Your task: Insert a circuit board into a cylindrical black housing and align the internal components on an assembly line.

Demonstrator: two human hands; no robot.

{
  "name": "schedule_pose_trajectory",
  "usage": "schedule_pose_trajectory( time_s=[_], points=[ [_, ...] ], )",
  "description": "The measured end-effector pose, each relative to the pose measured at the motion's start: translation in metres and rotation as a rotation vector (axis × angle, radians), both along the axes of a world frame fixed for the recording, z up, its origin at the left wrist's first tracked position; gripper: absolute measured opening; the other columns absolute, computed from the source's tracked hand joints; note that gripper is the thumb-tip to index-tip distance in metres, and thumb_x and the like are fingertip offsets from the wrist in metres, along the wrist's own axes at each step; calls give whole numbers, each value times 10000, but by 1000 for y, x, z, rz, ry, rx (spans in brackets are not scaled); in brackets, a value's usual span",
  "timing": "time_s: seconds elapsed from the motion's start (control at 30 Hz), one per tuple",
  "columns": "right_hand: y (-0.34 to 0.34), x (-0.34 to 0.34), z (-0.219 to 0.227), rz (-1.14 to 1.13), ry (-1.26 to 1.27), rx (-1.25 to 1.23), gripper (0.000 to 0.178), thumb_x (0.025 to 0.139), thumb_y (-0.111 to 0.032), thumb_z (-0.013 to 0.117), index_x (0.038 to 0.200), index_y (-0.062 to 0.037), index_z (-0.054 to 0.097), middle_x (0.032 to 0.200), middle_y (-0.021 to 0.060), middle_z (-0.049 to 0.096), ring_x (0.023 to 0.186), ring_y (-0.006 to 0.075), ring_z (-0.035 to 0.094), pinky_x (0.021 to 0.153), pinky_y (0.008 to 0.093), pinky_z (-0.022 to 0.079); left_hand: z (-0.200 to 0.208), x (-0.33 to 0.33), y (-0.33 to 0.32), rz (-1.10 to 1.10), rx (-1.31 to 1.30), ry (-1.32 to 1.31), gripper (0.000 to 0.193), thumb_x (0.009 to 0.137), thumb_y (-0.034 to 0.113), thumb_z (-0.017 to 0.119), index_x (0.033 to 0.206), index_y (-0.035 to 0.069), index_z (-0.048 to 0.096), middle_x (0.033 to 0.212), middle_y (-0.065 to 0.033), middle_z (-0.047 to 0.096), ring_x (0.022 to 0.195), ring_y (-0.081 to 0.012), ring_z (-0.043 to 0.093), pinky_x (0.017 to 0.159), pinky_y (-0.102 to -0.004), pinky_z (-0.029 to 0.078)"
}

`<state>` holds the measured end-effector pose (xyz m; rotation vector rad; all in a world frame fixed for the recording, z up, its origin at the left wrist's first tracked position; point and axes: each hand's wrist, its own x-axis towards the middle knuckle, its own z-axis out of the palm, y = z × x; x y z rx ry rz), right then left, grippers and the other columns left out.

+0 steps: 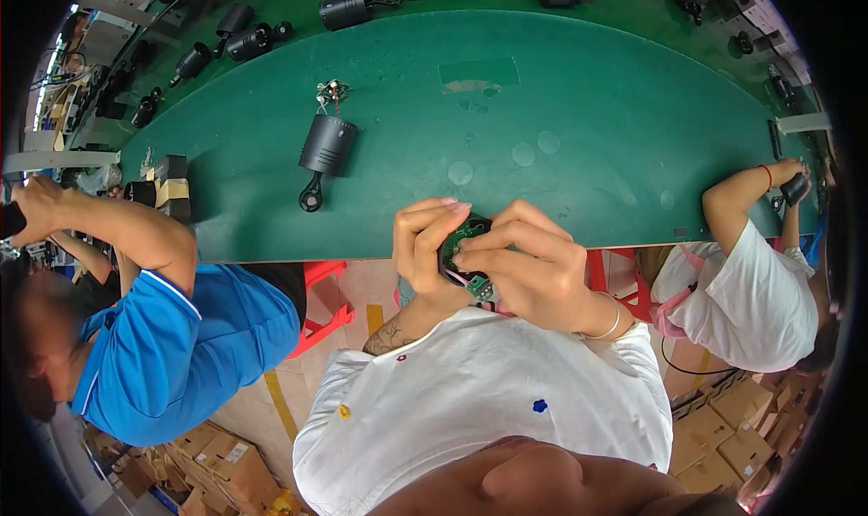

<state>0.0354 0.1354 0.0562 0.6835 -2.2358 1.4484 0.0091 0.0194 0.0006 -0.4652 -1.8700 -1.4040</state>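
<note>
Close to my chest, at the table's near edge, I hold a black round housing with a green circuit board (457, 243) at its open end. My left hand (421, 249) is closed around the housing's left side. The fingers of my right hand (535, 261) are bent and pinch at the board's right part; my fingers cover much of it. A small green terminal block (480, 287) and a pinkish wire show below my fingertips. Ahead to the left lies a black cylindrical housing (327, 145) with a ring-ended stem, its wires and small board (333, 91) hanging out the far end.
The green table (597, 127) curves in front of me. Along its far side lie several more black cylinders (345, 10). A person in a blue shirt (194, 353) works at my left, one in a white top (746, 299) at my right. Red stools (325, 313) and cardboard boxes (231, 462) stand below.
</note>
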Motion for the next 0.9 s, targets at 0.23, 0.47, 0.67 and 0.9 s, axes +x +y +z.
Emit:
schedule_pose_trajectory(
  time_s=[0.23, 0.47, 0.67, 0.9],
  points=[
    [7, -7, -5, 8, -205, -129, 248, 654, 137, 657, 809, -31, 752, 837, 51, 708, 696, 153, 519, 634, 250, 442, -1, 0, -5, -71, -106, -95, 395, 685, 29, 722, 1068, 34, 625, 963, -105, 582, 854, -246, 585, 721, -352, 500],
    [6, -16, -11, -14, -353, -234, 225, 661, 134, 674, 770, -43, 760, 779, 46, 709, 674, 137, 515, 605, 235, 421, -3, -3, -9, -110, -139, -229, 454, 649, 31, 747, 1086, 26, 625, 958, -103, 573, 828, -234, 564, 692, -337, 477],
    [4, -10, -10, -61, -335, -199, 207, 658, 132, 680, 753, -36, 757, 778, 48, 711, 663, 135, 512, 599, 232, 417, -5, -4, -8, -112, -124, -174, 463, 635, 22, 754, 1080, 25, 626, 940, -102, 568, 814, -228, 554, 688, -333, 469],
    [5, -16, -11, -16, -412, -267, 209, 657, 131, 680, 759, -34, 756, 786, 46, 713, 659, 135, 509, 605, 229, 417, -1, -6, -11, -80, -186, -105, 440, 650, 19, 751, 1072, 24, 627, 928, -103, 570, 810, -231, 557, 697, -343, 474]
  ],
)
